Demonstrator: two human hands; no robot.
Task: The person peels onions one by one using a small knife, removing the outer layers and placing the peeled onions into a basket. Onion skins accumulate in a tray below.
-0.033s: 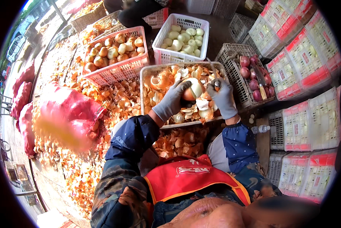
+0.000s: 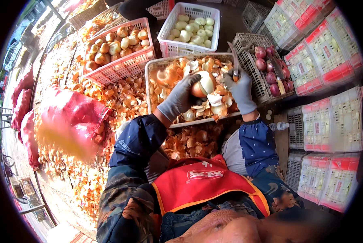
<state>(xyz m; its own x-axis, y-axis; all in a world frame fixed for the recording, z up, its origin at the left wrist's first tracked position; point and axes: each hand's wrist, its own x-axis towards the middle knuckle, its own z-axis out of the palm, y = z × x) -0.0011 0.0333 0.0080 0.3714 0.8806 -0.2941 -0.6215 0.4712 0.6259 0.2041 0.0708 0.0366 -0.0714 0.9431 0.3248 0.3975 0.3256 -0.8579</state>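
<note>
My left hand, in a grey glove, is closed round a large, partly peeled onion. Its upper right side shows white flesh, while brown skin still covers the lower left. My right hand, gloved too, grips a knife whose blade points up and away from me. A small gap separates that hand from the onion. Both hands are above a pale crate heaped with loose onion skins.
Beyond stand a pink crate of unpeeled onions and a white crate of peeled ones. At right, a grey crate holds red onions and another knife. Stacked crates line the right side; red mesh sacks lie left.
My right hand has drawn a little to the right, away from the onion, and the knife blade stands out more clearly. The onion remains in my left hand. The whole view has shifted slightly.
</note>
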